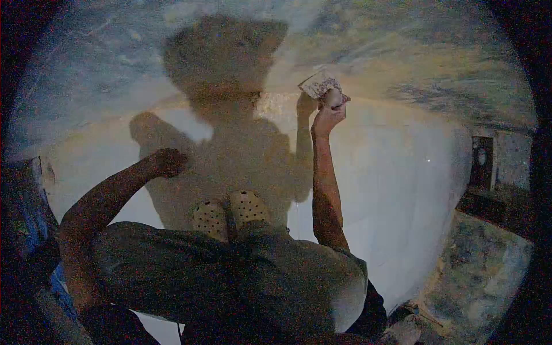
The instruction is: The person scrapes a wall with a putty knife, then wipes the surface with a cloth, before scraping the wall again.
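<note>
My right hand (330, 112) is raised in front of the wall, its fingers closed on a flat, pale, speckled piece (319, 85) that looks like a scraper or pad. The piece is at or close to the stained band of the wall (374, 109). My left hand (168, 163) hangs lower on the left, its fingers curled in; what it holds, if anything, is too dark to make out. A large shadow of my head and arms (230, 63) falls across the wall between and above my hands.
Below, perforated clogs (250, 207) are on my feet, beyond my bent knees. A dark doorway or frame (482, 161) stands at the right, above a mottled surface (483, 264). Blue material (57, 282) lies at the lower left.
</note>
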The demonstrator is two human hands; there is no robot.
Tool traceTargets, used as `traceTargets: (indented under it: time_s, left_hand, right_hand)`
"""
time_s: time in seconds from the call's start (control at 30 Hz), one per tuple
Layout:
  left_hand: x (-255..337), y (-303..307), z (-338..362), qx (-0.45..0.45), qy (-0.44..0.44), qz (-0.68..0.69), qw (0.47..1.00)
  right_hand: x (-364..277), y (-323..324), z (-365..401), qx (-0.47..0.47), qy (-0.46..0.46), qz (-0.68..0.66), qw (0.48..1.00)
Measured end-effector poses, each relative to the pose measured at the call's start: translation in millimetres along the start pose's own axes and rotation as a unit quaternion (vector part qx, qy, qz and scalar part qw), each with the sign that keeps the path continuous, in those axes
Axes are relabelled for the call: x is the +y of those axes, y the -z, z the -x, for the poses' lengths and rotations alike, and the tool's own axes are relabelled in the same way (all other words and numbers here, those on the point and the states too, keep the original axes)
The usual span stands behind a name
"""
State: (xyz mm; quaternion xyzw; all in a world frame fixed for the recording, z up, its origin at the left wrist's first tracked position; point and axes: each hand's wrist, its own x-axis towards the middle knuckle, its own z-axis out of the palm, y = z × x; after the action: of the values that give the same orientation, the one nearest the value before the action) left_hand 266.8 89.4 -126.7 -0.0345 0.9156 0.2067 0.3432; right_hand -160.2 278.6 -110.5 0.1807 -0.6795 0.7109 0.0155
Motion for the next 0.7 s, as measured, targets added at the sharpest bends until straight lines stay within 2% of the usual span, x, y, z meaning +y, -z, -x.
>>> traceTargets:
  time_s: [0.07,0.1,0.13,0.17,0.23,0.3,0.37,0.43,0.47,0.5,0.53,0.6,0.67,0.7]
  left_hand:
    - [-19.7,-23.4,-2.5,0.035,0.000,0.032,0.999]
    - [-37.2,-46.1,-12.8,0.070,-0.094,-0.053,0.992]
    - [-55.8,-64.4,-22.6,0.101,-0.190,-0.137,0.967]
    - [-41.8,-41.2,-17.5,0.098,-0.192,-0.141,0.966]
    - [-10.6,10.3,0.2,-0.020,-0.029,-0.044,0.998]
    - [8.4,40.9,8.1,-0.027,-0.014,-0.030,0.999]
    - [9.7,40.5,6.0,-0.034,0.001,-0.014,0.999]
    - [4.0,22.3,-11.3,0.038,-0.035,-0.021,0.998]
    - [2.5,16.3,-13.5,0.035,-0.038,-0.023,0.998]
    - [3.2,14.2,-15.3,0.057,-0.049,-0.019,0.997]
    - [3.2,11.8,-14.5,0.075,-0.060,-0.016,0.995]
    - [-6.8,7.9,-11.9,0.088,-0.096,-0.056,0.990]
    - [-4.9,14.2,-7.2,0.090,-0.144,-0.096,0.981]
    - [-1.8,20.1,-1.1,0.091,-0.101,-0.069,0.988]
  right_hand:
    - [-24.4,-8.5,5.3,0.000,0.026,-0.008,1.000]
    - [-37.0,-15.0,10.3,0.005,0.025,-0.008,1.000]
    - [-50.1,-23.1,15.7,0.014,0.023,-0.093,0.995]
    - [-54.4,-25.8,18.3,0.021,0.023,-0.178,0.984]
    - [-50.6,-24.2,16.4,0.027,0.000,-0.187,0.982]
    - [-50.8,-23.5,13.8,0.043,0.007,-0.100,0.994]
    - [-53.4,-22.4,11.1,0.042,0.029,-0.046,0.998]
    - [-51.3,-19.7,8.1,0.040,0.055,-0.015,0.998]
    - [-44.8,-27.2,10.9,-0.069,-0.022,0.034,0.997]
    - [-68.6,-45.9,16.4,-0.144,-0.083,0.123,0.978]
    - [-93.5,-64.9,21.8,-0.229,-0.127,0.215,0.941]
    - [-148.8,-100.6,47.6,-0.257,-0.068,0.198,0.943]
    - [-113.2,-98.6,88.1,-0.206,0.010,0.057,0.977]
    - [-84.6,-100.1,117.6,-0.224,0.073,0.095,0.967]
